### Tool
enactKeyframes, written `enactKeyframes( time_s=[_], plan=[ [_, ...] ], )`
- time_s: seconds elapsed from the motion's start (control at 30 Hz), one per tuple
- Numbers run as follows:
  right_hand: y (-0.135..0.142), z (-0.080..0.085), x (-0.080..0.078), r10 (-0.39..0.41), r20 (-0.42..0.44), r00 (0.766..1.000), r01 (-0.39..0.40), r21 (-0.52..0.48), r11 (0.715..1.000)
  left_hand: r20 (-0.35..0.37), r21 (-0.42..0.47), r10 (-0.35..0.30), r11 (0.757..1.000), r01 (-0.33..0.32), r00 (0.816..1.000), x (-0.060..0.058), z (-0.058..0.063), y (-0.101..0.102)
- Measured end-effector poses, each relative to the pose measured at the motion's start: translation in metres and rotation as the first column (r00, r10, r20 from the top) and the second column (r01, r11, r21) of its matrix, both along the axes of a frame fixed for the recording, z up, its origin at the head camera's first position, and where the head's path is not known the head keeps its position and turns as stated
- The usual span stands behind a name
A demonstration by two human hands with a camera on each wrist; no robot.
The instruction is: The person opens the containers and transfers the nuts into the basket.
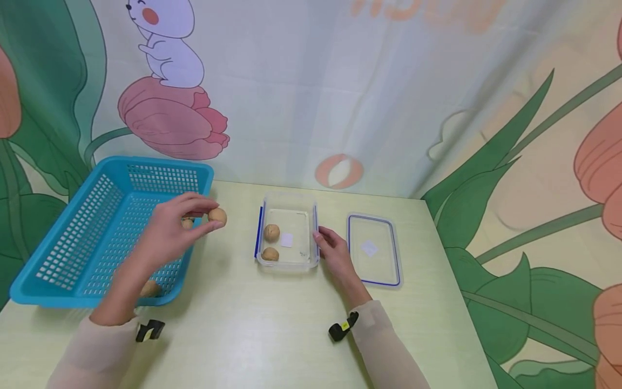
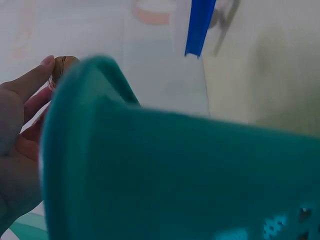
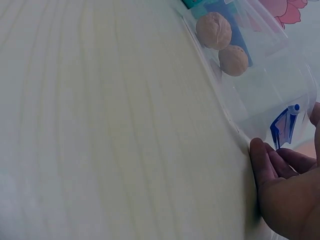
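My left hand pinches a walnut between thumb and fingers, above the right rim of the blue basket. In the left wrist view, the basket's edge partly hides this walnut. A clear plastic container stands right of the basket, with two walnuts along its left side. My right hand grips the container's right side near a blue-edged latch. More walnuts lie in the basket, partly hidden by the left hand and forearm.
The container's clear lid with a blue seal lies flat on the table, right of the right hand. A printed curtain hangs behind the table's back edge.
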State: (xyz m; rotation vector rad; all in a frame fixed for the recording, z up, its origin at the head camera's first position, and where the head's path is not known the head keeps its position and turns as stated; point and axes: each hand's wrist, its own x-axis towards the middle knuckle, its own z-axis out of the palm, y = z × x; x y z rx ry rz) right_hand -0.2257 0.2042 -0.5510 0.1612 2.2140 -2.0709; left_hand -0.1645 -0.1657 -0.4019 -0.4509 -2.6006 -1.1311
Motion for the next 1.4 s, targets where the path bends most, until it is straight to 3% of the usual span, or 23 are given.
enactKeyframes(
  time_s=[0.27,0.5,0.6,0.87,1.07,1.4],
  plan=[
    [0.001,0.001,-0.001,0.022,0.016,1.000,-0.022,0.004,1.000,0.058,0.063,0.061,0.996,-0.064,0.996,-0.002,-0.015,-0.033],
    [-0.005,0.037,0.014,0.042,0.020,0.999,-0.042,0.010,0.999,0.081,0.059,0.098,0.993,-0.103,0.992,-0.007,-0.029,-0.055],
    [-0.004,0.033,0.011,0.041,0.025,0.999,-0.041,0.013,0.999,0.102,0.057,0.111,0.991,-0.118,0.989,-0.009,-0.034,-0.062],
    [0.002,0.003,-0.002,0.034,0.031,0.999,-0.035,0.009,0.999,0.127,-0.002,0.122,0.992,-0.122,0.984,-0.015,-0.049,-0.073],
    [0.001,0.002,0.000,0.010,0.013,1.000,-0.010,0.021,1.000,0.180,-0.020,0.094,0.996,-0.092,0.979,-0.018,-0.056,-0.076],
    [0.001,0.001,0.000,0.005,-0.002,1.000,-0.005,0.028,1.000,0.216,-0.042,0.105,0.994,-0.098,0.971,-0.019,-0.058,-0.074]
  ],
)
